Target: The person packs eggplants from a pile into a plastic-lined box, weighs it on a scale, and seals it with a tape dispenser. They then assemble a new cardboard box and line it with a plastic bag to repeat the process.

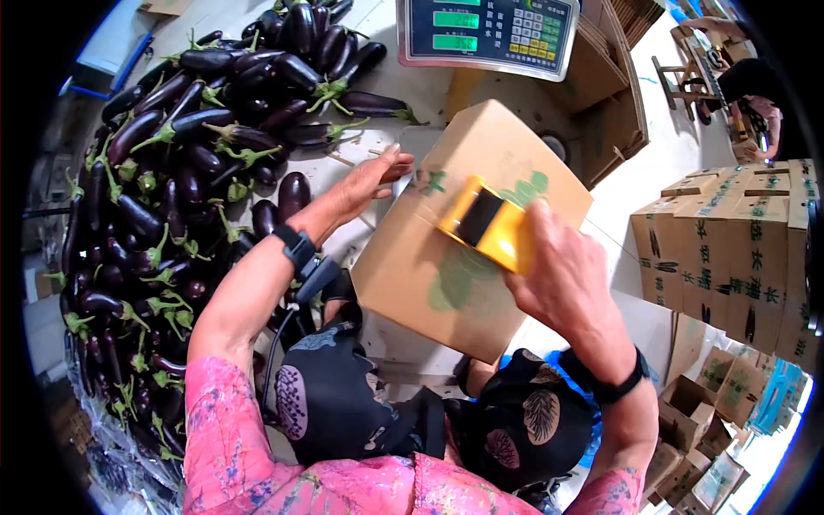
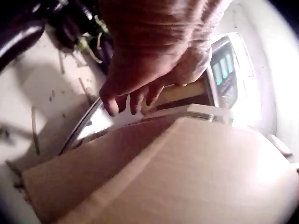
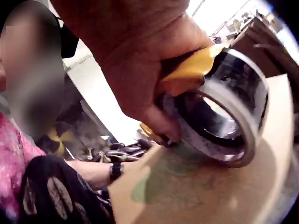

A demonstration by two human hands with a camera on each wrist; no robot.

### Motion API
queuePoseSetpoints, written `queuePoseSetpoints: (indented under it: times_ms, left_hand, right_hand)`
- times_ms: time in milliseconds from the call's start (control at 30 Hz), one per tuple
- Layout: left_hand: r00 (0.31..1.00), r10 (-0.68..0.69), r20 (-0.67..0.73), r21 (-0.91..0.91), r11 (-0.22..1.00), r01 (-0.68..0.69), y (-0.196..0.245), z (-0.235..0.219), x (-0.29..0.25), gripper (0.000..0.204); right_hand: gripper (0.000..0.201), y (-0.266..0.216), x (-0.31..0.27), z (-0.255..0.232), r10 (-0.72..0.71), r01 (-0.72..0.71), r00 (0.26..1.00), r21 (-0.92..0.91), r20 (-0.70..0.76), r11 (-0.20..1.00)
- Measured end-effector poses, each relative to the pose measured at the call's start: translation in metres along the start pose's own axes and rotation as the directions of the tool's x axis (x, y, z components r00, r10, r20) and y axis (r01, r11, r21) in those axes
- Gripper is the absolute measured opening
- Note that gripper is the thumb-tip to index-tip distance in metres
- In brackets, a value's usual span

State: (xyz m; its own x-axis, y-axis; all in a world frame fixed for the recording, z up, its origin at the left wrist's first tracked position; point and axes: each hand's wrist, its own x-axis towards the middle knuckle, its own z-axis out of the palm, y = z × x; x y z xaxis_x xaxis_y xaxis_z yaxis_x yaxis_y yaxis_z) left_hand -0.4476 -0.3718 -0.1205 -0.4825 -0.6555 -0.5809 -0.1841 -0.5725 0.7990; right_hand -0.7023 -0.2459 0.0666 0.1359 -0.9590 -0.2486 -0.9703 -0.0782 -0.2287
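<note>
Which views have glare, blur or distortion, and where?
Head: fisheye curve with dark rounded edges, highlights on the eggplants; left wrist: left hand mostly in shadow, box washed out toward the right, scale digits too soft to read; right wrist: right hand dark, glossy reflections on the tape dispenser, blurred oval at upper left.

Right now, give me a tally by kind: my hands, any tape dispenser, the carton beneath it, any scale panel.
Your left hand and right hand: 2
Tape dispenser: 1
Carton beneath it: 1
Scale panel: 1
Total: 5
</note>
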Motion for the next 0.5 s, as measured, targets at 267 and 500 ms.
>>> queuePoseSetpoints:
  times_ms: [267, 500]
  left_hand:
    - [0.914, 0.405, 0.007, 0.403, 0.835, -0.373, 0.017, 0.029, 0.013, 0.07]
    - [0.95, 0.311, -0.019, 0.505, 0.824, -0.259, 0.032, 0.03, 0.002, 0.087]
  right_hand:
    - [0.042, -0.024, 0.044, 0.006, -0.057, 0.057, 0.998, -0.013, 0.007, 0.998]
    - [0.044, -0.012, 0.035, 0.001, -0.11, 0.11, 0.994, -0.019, -0.014, 0.994]
